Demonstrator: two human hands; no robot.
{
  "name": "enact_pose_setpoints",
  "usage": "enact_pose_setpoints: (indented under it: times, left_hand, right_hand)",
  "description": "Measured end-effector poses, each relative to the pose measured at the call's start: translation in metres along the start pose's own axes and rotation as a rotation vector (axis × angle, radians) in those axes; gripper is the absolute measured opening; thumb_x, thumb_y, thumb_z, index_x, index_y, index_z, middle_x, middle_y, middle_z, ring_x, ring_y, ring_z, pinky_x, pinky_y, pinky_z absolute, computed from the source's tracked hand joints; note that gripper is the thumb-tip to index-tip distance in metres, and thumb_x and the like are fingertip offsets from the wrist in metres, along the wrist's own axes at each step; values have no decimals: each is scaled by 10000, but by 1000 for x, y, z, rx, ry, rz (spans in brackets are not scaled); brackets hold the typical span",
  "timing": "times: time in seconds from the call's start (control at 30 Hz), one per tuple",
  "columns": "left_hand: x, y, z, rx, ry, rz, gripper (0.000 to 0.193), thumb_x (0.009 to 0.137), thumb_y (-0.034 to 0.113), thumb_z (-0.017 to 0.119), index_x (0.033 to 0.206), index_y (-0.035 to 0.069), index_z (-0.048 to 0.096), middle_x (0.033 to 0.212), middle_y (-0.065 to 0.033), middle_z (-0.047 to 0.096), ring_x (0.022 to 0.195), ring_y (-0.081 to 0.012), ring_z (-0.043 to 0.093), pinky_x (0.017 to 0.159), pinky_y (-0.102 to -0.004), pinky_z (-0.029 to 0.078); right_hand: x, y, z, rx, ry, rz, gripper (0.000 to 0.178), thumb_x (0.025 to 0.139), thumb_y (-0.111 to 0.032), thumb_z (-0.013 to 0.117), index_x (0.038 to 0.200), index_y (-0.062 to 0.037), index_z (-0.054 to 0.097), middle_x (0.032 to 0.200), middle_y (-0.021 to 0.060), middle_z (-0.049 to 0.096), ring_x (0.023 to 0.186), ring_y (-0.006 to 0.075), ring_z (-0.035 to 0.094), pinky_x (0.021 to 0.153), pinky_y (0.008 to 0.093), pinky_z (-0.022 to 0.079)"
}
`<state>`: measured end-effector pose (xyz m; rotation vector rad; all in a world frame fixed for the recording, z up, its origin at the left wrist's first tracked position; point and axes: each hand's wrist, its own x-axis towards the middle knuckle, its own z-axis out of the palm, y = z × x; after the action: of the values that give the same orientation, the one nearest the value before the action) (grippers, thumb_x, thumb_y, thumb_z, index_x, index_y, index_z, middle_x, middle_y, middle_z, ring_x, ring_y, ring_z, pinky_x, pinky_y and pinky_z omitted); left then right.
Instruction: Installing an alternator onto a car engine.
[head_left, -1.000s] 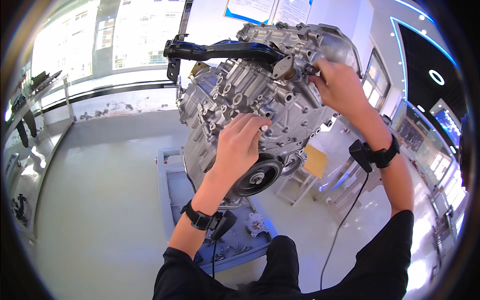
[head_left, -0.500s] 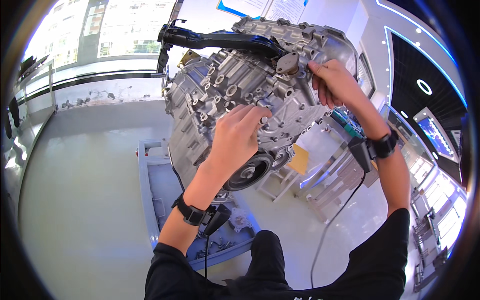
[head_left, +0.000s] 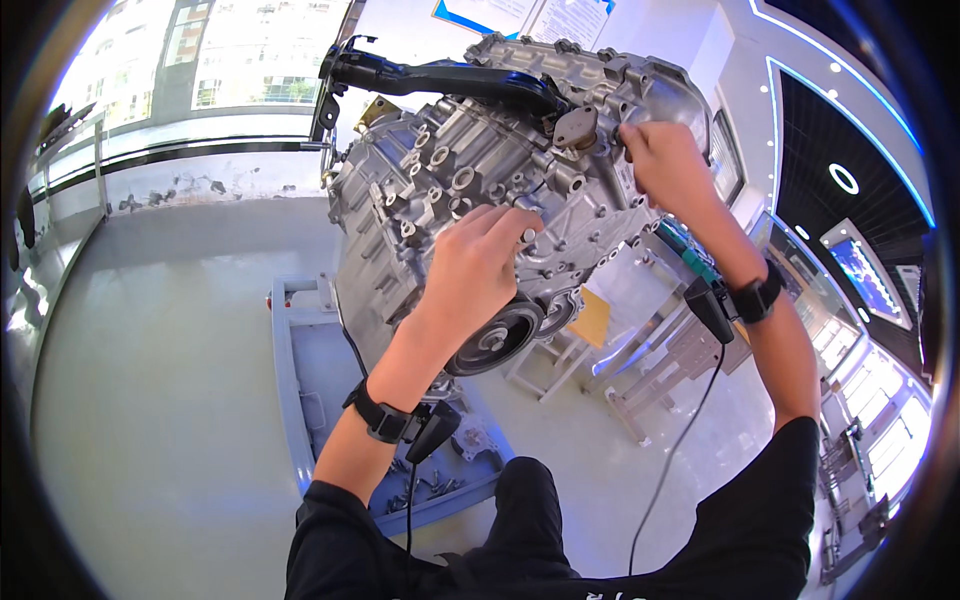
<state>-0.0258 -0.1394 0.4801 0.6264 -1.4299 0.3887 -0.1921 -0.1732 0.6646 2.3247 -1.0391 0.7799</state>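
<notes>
A large grey metal engine [head_left: 420, 270] stands in front of me, tilted in view, with a black pulley [head_left: 495, 340] low on its near side. My left hand [head_left: 470, 260] is closed against the engine's face, with the round end of a small silver metal piece [head_left: 528, 236] showing at the fingers. Most of that piece is hidden. At the engine's upper right, my right hand [head_left: 670, 168] has its fingers curled, thumb and forefinger together against the casting; what they grip cannot be made out. Left of it sits a brownish oval flanged part [head_left: 576, 128].
A long black curved part [head_left: 450, 82] crosses the engine's top. Below is a blue-grey stand [head_left: 290, 400] whose tray holds loose bolts [head_left: 435, 488] and a metal part [head_left: 475, 440]. Cables hang from both wrist straps. A stool with a yellow top [head_left: 592, 318] stands beyond.
My right hand's fingers have curled in more tightly, staying at the same spot on the engine. The left hand keeps its place. The whole view has shifted slightly.
</notes>
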Motion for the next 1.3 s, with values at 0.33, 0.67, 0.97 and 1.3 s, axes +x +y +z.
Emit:
enact_pose_setpoints:
  times: [0.33,0.67,0.97,1.3]
  left_hand:
    - [2,-1,2,-20,-5,-17,271,696,-136,518,876,47,605,801,-111,630,724,-289,608,640,-345,480]
    - [0,-2,-2,-15,-22,-31,271,693,-135,508,867,50,601,797,-106,639,741,-294,621,639,-354,487]
    - [0,-7,1,-5,-33,-23,281,674,-139,517,862,54,596,806,-100,638,750,-295,619,642,-349,488]
    - [-1,-5,1,7,-37,-36,280,665,-139,529,857,54,592,820,-97,640,771,-297,620,643,-348,492]
  right_hand:
    - [0,12,5,-286,124,-282,315,837,-244,584,725,49,553,642,240,588,600,405,572,595,467,456]
    - [-4,-4,7,-325,155,-216,297,858,-246,551,752,31,564,649,204,604,630,394,593,606,460,466]
    - [1,8,-9,544,-437,413,310,870,-274,577,788,20,526,514,137,526,469,233,561,464,356,399]
    - [4,6,-8,367,-390,374,209,806,-171,600,835,31,554,652,222,593,627,392,583,583,473,450]
